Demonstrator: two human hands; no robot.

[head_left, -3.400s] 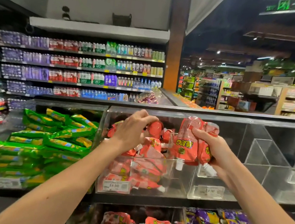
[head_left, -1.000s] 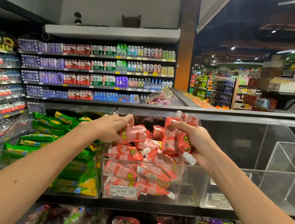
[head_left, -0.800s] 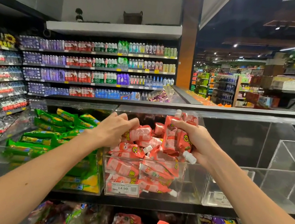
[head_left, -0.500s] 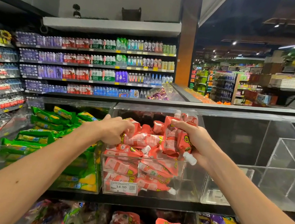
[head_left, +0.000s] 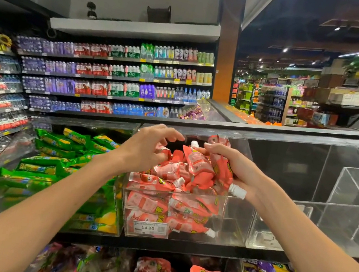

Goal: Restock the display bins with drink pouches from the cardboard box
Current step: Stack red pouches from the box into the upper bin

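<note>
Right grip [head_left: 236, 170] is wrapped round a bunch of red drink pouches [head_left: 212, 166], held just above the heap in the middle clear bin [head_left: 232, 221], one white cap poking out below the palm. Left grip [head_left: 148, 152] hovers over the heap, fingers loosely curled, holding nothing I can see. These pouches look soft, squashy, slick and light, so I'd pinch them at the stiff cap or flat body. That bin is nearly brimming with red ones, green packs [head_left: 51, 152] fill its left neighbour, and the cardboard box is out of view.

Head view, close, facing display bin [head_left: 231, 221]
</note>
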